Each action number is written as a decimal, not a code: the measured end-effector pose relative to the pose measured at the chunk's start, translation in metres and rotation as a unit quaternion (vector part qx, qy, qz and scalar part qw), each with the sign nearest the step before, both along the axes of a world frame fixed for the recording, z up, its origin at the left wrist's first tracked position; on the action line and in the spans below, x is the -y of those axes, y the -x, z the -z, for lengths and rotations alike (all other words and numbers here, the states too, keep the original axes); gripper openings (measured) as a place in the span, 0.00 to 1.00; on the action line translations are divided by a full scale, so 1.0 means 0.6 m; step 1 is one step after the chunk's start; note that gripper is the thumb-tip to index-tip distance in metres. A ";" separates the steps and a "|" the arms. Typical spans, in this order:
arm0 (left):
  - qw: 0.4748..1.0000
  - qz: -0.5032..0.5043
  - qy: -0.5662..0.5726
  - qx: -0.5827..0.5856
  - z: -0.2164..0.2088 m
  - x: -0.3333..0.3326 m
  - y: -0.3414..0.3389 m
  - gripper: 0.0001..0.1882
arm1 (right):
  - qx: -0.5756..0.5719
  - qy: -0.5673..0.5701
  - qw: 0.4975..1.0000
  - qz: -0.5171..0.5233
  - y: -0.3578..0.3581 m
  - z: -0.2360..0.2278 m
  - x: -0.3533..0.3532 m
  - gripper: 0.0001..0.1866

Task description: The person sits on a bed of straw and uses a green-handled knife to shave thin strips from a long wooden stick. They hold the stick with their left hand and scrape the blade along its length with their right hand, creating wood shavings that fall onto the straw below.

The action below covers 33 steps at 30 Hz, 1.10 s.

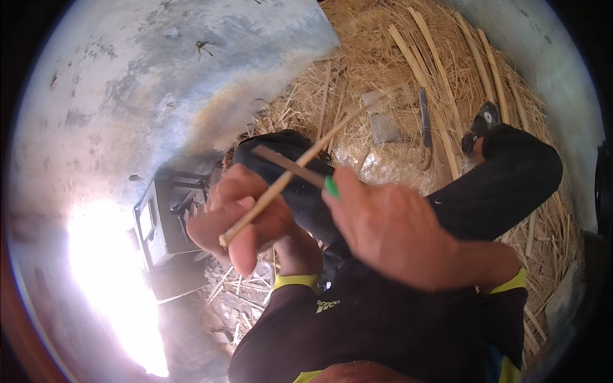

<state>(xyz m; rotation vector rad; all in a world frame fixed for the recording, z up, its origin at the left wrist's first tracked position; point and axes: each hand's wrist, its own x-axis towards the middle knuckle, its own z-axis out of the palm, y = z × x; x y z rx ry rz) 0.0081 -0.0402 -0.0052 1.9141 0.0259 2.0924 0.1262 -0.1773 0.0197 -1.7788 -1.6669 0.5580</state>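
My left hand [241, 207] is closed around the lower part of a thin, pale stick [321, 143] that looks like bamboo. From there the stick slants up and away to the right, its near end showing below the fingers. My right hand [399, 233], slightly blurred, grips a knife [284, 163] whose green handle end shows at the thumb. The flat, brownish blade points left and crosses the stick just beyond my left hand. Whether the blade touches the stick I cannot tell. Both hands are held above my lap, between my bent legs in black trousers [495, 175].
Straw and shavings [370, 32] cover the floor. Long split strips [440, 57] lie at the far right, near a dark-bladed tool [426, 121] with a curved end. A grey block [384, 129] sits beyond the stick. On the left, a box-like object [167, 223] stands against the wall [128, 96].
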 end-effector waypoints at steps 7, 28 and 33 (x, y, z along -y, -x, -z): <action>0.998 0.044 0.016 -0.047 -0.023 0.020 -0.026 0.23 | -0.041 -0.031 0.998 0.038 -0.037 0.009 0.005 0.11; 0.910 -0.414 0.025 -0.017 -0.014 0.014 -0.025 0.24 | 0.044 -0.025 0.996 0.076 -0.045 0.096 -0.051 0.13; 0.794 -0.589 -0.134 -0.069 -0.020 -0.003 -0.018 0.16 | 0.088 -0.075 0.991 0.066 -0.054 0.159 -0.072 0.14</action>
